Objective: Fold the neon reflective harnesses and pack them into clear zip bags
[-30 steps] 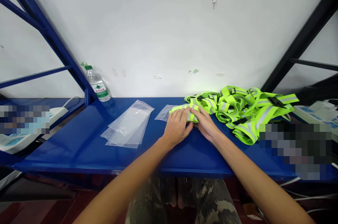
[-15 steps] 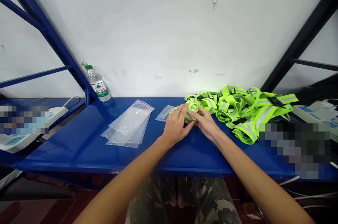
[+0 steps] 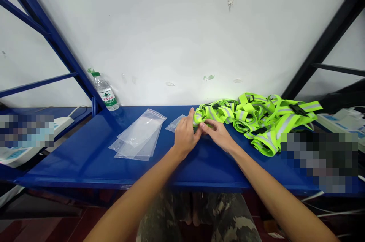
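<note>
A rolled neon-green strap (image 3: 199,116) with grey reflective stripes is held between my two hands near the middle of the table. My left hand (image 3: 185,132) wraps its left side, and my right hand (image 3: 218,133) grips it from the right, thumb against the roll. A small clear plastic bag (image 3: 172,125) sticks out to the left behind my left hand; whether the roll is partly inside it is hidden by the fingers. Further left, several clear zip bags (image 3: 139,135) lie overlapping and flat on the blue table (image 3: 85,151).
A heap of neon-green reflective straps (image 3: 256,114) with black buckles lies right of my hands. A water bottle (image 3: 107,94) leans on the wall at the back left. Blue and black metal frames rise at the sides, with power strips beyond.
Both hands and the rolled strap have shifted slightly left. My left index finger now points more upward, and the right fingers have curled in closer around the roll.
</note>
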The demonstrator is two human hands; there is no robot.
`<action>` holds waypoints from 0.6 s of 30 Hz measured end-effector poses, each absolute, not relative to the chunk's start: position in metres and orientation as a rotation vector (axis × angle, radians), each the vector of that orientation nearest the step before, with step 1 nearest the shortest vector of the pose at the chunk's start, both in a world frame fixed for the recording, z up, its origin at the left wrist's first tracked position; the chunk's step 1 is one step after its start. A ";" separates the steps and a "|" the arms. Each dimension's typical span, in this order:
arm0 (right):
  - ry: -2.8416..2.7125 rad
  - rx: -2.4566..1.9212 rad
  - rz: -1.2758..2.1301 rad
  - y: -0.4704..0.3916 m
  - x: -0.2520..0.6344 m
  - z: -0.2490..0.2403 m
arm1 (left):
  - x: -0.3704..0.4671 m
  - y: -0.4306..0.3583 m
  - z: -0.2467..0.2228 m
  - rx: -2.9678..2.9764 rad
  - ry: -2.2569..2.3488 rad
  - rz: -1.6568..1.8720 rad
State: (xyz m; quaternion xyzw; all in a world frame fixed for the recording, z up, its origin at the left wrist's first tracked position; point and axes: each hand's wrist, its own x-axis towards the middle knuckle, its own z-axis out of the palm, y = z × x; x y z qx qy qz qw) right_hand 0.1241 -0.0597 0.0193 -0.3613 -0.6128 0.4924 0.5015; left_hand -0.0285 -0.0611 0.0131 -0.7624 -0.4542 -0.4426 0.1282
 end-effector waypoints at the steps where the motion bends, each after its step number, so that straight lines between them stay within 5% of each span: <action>1: -1.535 -0.887 1.174 -0.059 0.125 0.018 | -0.029 -0.061 0.013 -2.182 -1.342 -1.310; 7: -1.575 -1.017 0.971 -0.052 0.128 0.009 | -0.028 -0.065 0.019 -2.199 -1.308 -1.338; 18: -0.998 -1.001 1.236 -0.052 0.122 0.014 | -0.026 -0.071 0.025 -2.362 -1.212 -1.199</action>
